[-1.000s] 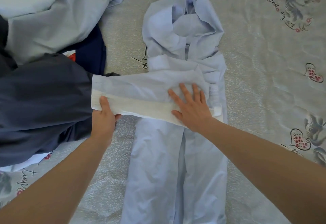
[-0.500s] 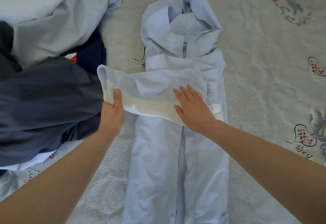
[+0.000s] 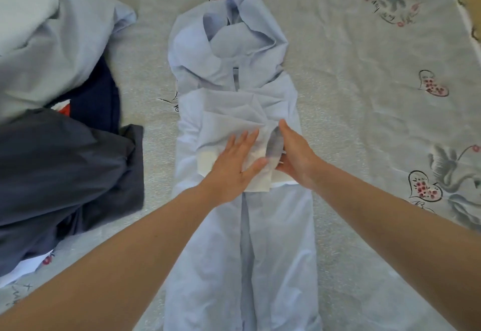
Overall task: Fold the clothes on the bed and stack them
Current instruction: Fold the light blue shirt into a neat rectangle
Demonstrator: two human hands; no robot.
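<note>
A light blue hooded garment (image 3: 242, 239) lies lengthwise on the bed, hood at the far end. Its sleeve (image 3: 234, 119), with a white cuff, is folded across the chest. My left hand (image 3: 234, 164) lies flat on the folded sleeve, fingers straight and spread. Just right of it, my right hand (image 3: 296, 159) stands on its edge against the sleeve's fold, thumb underneath the cloth, fingers mostly straight.
A heap of clothes lies at the left: a dark grey garment (image 3: 59, 174), a navy one (image 3: 101, 96) and a pale blue one (image 3: 52, 52). The grey printed bedsheet (image 3: 364, 83) spreads to the right; the bed's edge (image 3: 466, 18) shows at the top right.
My left hand carried the sleeve's cuff end from the left over onto the chest and now lies flat on it. My right hand turned from flat onto its edge at the fold.
</note>
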